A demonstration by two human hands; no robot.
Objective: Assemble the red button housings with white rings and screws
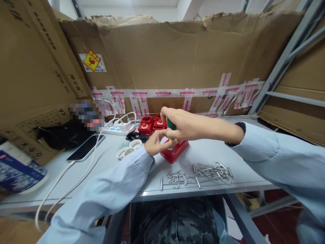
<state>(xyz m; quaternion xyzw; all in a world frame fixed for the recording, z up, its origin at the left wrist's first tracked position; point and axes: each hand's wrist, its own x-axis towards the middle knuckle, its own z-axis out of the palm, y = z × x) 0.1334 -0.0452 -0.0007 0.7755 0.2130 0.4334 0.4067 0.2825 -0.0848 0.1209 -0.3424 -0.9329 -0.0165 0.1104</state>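
Note:
My right hand (182, 125) is closed round a screwdriver (172, 126) with a green and yellow handle, held upright with its tip down on a red plastic box (175, 151) on the grey table (223, 149). Against the near side of that box, my left hand (155, 142) is closed, its fingers pinched close to the screwdriver's shaft; whether it holds anything is hidden. Both arms wear light blue sleeves.
Two more red boxes (151, 124) stand behind. Metal screws and bolts (198, 173) lie in piles near the front edge. White rings (128, 149), a phone (86, 147) on a white cable, a power strip (119, 128) and a printed pack (17, 169) lie left. Cardboard walls surround the table.

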